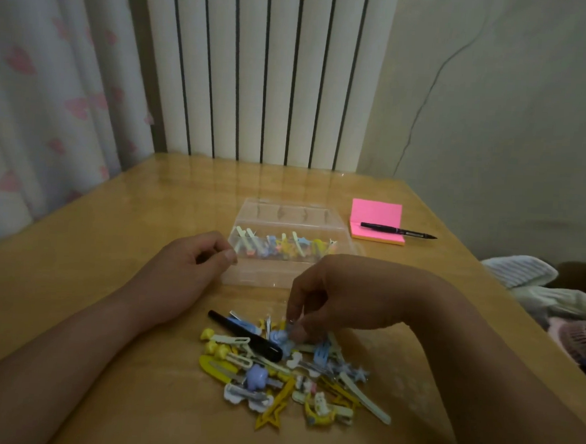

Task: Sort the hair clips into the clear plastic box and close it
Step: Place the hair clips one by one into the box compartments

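The left hand [193, 263] lay on the worktop [75, 277] at 10 o'clock of the hair clips [288, 383], loosely curled, holding nothing. The open clear plastic box [257, 278] stood at 12 o'clock. The right hand [335, 293] pinched a blue clip [279, 337] in the pile.

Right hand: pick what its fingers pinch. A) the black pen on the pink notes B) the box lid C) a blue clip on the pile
C: the right hand reaches down to the pile, its fingers pinching a blue clip at the far edge.
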